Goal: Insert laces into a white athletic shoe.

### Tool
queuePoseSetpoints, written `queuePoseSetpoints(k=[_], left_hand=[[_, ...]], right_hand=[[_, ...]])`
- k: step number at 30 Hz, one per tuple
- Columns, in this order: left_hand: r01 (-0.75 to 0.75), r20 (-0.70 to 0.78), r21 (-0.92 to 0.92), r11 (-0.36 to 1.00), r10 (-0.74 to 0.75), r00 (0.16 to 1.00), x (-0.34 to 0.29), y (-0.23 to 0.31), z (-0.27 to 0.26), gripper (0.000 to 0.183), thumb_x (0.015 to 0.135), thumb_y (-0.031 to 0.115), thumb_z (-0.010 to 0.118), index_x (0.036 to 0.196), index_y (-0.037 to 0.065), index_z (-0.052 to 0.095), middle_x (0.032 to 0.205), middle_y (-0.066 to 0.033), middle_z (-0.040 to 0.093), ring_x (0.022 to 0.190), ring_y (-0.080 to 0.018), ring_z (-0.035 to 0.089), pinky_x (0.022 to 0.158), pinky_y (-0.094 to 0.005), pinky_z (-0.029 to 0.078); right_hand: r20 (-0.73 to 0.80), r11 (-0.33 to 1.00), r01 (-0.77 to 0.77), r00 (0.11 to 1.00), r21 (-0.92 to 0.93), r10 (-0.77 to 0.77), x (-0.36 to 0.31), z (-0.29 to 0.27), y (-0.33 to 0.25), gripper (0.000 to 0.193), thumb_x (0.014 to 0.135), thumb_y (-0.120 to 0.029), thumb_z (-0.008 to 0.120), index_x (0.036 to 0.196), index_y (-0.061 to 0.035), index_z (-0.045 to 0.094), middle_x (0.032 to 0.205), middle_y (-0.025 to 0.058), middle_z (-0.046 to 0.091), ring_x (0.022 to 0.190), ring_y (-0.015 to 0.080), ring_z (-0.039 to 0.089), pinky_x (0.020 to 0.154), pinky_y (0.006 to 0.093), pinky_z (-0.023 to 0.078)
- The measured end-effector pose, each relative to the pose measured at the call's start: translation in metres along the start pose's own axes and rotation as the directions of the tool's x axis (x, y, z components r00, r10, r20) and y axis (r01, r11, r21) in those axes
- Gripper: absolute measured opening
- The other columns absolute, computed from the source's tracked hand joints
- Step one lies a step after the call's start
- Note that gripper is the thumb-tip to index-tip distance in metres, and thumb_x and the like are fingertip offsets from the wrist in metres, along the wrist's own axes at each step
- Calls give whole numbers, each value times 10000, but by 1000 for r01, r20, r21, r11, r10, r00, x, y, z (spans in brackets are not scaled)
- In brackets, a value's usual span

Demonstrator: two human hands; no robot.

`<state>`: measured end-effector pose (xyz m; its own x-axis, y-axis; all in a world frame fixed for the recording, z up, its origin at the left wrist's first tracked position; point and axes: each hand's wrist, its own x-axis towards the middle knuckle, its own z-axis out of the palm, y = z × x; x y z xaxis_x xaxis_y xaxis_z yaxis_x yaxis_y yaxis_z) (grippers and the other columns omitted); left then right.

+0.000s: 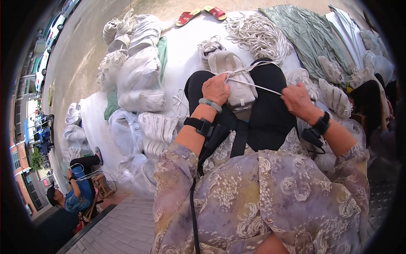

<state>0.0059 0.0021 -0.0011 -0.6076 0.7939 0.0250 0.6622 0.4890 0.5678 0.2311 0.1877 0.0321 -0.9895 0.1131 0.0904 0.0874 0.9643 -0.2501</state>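
Left grip (215, 89), right grip (299, 101) — pale shoe (241, 92) between.

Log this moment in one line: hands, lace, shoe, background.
left hand: against pale shoe | right hand: pinching white lace | lace: straight between hands | shoe: between thighs | beyond: lace heap, red sandals

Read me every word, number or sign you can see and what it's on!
There are none I can read.
Pale shoe in the middle: no lettering I can make out.
Red slippers: any marks are too small.
White vehicles at far left: too small and blurred.
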Motion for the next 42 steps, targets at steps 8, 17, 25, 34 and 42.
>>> queuePoseSetpoints(k=[8,17,25,34,42], left_hand=[[-14,-75,19,1000,16,997,-6,-2,10,224,683,127,490,874,56,582,790,-165,604,768,-348,584,692,-424,477],[45,-45,-28,999,-46,998,-8,16,-7,273,717,131,522,973,39,515,826,-171,593,771,-365,579,674,-440,471],[65,-52,8,998,-65,997,7,10,-12,295,734,151,538,1000,34,488,845,-192,598,807,-369,578,712,-437,468],[3,-229,-64,998,-18,973,14,-9,-1,134,726,118,547,820,54,618,685,-170,601,662,-346,593,634,-382,474],[481,380,-698,531,-294,877,20,-3,-19,171,776,187,591,839,30,616,669,2,581,599,-75,561,492,-208,444]], right_hand=[[-77,463,-635,636,-618,768,-293,-94,178,99,797,-143,477,772,-47,473,725,141,532,750,332,550,625,433,433],[112,925,-379,921,32,374,-102,-47,43,89,758,-140,566,761,-52,571,709,133,535,711,329,543,652,419,415],[-11,984,129,991,-120,-132,52,2,-50,317,623,-156,660,892,-70,516,917,73,474,993,238,428,827,419,324],[-50,990,129,990,-65,-132,69,29,-44,323,633,-134,617,913,-18,506,930,111,479,1058,275,416,970,543,230],[132,994,108,985,33,-111,76,33,-20,380,622,-69,555,987,1,478,975,145,462,1051,309,432,987,475,274]])
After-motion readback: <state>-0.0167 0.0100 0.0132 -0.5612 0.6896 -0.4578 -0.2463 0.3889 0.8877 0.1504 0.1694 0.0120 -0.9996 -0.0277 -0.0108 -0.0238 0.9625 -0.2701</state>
